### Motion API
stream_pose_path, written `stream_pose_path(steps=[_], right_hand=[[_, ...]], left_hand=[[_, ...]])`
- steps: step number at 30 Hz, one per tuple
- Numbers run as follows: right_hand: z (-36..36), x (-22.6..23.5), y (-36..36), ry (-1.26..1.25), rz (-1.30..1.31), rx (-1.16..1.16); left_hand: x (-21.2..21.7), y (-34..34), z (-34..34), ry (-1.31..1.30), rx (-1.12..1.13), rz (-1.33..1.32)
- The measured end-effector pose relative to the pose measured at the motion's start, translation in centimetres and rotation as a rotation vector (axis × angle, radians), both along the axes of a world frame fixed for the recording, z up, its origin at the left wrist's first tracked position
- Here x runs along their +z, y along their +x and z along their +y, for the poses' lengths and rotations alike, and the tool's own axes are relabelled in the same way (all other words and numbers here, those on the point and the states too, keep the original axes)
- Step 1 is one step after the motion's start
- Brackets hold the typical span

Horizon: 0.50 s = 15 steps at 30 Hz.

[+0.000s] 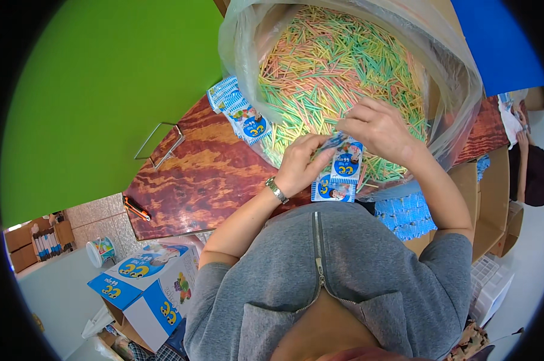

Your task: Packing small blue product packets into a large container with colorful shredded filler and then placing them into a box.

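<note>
Over the near edge of a big clear plastic bag [449, 66] full of thin pastel candy sticks [338, 72], my two hands work close together. My left hand [302, 161], with a metal watch at the wrist, pinches the upper end of a short strip of small blue-and-white packets [346, 162]. The fingers of my right hand [377, 129] are curled at the strip's top; its fingertips are partly hidden. A lower packet [333, 190] hangs near my grey top. More blue-and-white packets [248, 123] lie piled beside the bag's left side.
A bent metal wire stand [163, 147] and an orange-black utility knife [138, 209] lie on the red-brown table [206, 174]. A green panel [103, 90] rises at left. Printed cartons [148, 271] stand lower left. Packet strips [404, 213] lie right; another person's arm [523, 159] shows beyond.
</note>
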State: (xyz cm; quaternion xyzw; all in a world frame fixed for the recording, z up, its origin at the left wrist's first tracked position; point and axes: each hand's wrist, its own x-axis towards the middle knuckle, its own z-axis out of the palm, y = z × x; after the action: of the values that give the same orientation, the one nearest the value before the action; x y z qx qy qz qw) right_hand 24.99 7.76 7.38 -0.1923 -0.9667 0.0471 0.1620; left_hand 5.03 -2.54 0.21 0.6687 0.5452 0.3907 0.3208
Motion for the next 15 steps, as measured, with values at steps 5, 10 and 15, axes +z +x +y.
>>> stream_pose_path(steps=[5,10,15], right_hand=[[0.3,-0.5,-1.9,-0.460,0.277,-0.125],[0.4,-0.4,-3.6,-0.628,0.239,-0.088],[2.3,-1.1,-6.0,-0.741,0.169,0.088]], left_hand=[[-0.7,-0.1,0.6,-0.309,-0.022,-0.607],[-1.7,-1.1,0.4,-0.322,0.045,-0.665],[-1.9,-3.1,-0.3,-0.251,0.210,-0.620]])
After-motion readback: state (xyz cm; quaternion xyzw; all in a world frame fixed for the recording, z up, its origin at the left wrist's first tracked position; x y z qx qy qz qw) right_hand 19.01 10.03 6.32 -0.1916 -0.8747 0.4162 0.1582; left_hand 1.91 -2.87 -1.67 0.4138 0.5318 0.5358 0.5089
